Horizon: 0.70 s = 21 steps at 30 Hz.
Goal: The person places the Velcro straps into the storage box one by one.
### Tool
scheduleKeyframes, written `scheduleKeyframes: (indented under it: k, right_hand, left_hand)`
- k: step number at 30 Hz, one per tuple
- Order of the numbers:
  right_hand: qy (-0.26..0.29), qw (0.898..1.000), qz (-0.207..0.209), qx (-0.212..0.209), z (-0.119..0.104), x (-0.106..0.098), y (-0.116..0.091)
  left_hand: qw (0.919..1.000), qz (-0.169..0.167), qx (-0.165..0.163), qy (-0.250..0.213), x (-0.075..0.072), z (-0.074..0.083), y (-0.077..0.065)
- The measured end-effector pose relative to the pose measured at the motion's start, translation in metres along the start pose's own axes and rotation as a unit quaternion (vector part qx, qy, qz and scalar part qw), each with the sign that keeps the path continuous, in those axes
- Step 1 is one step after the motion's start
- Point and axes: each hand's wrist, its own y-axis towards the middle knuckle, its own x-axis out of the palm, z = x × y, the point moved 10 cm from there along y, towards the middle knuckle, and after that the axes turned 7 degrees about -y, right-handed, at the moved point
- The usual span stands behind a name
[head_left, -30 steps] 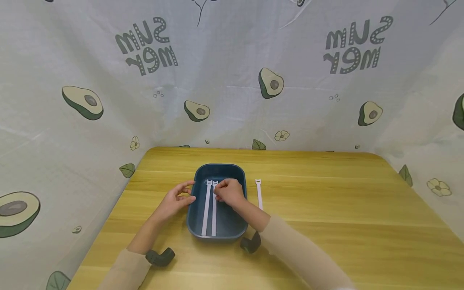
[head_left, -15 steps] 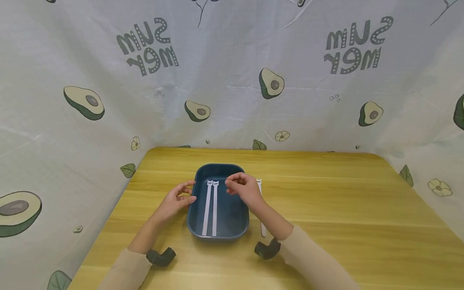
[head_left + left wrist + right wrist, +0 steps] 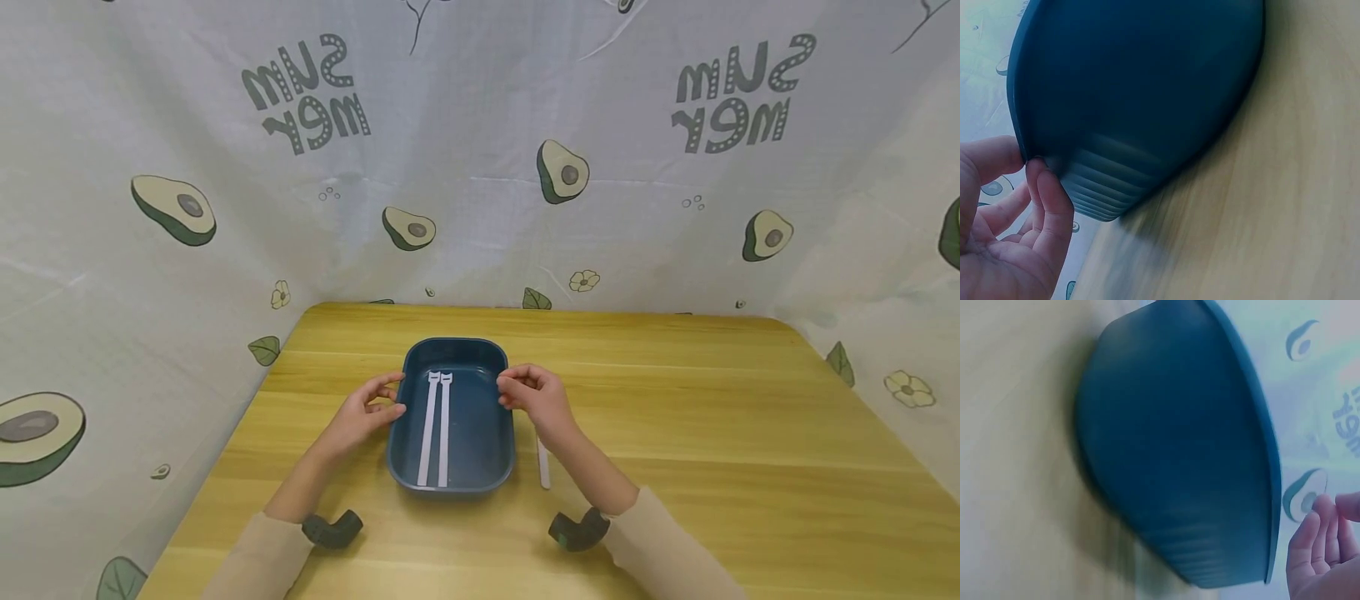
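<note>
A dark blue rectangular tray (image 3: 480, 450) stands on the table. Inside it lie two white hook-and-loop cable ties (image 3: 427, 433), side by side, their notched heads toward the far end. My left hand (image 3: 363, 417) holds the tray's left rim; the left wrist view has the thumb and fingers (image 3: 1054, 206) meeting at that edge. Over by the right rim is my right hand (image 3: 536, 400), with loosely bent fingers (image 3: 1304, 544) and nothing between them. Another white cable tie (image 3: 543, 467) lies on the table right of the tray, its upper part hidden by the right hand.
The yellow wood-grain table (image 3: 712, 433) extends far to the right. A white curtain (image 3: 480, 150) printed with avocados surrounds its back and sides. Dark curved wrist-worn pieces (image 3: 577, 532) sit below each forearm.
My right hand has let go of the second cable tie inside the tray and moved right to the tray's right rim. The left hand and the tray stay in place.
</note>
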Motion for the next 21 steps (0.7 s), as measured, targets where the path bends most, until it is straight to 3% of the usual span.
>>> scheduleKeyframes:
  k: [9, 21]
  right_hand:
    - [0.017, 0.999, 0.049, 0.017, 0.011, -0.031, -0.001]
    - [-0.016, 0.995, 0.076, 0.058, 0.032, -0.056, -0.002]
  left_hand:
    - [0.9999, 0.005, 0.003, 0.009, -0.001, 0.001, 0.000]
    - [1.0000, 0.003, 0.002, 0.009, -0.001, 0.001, 0.000]
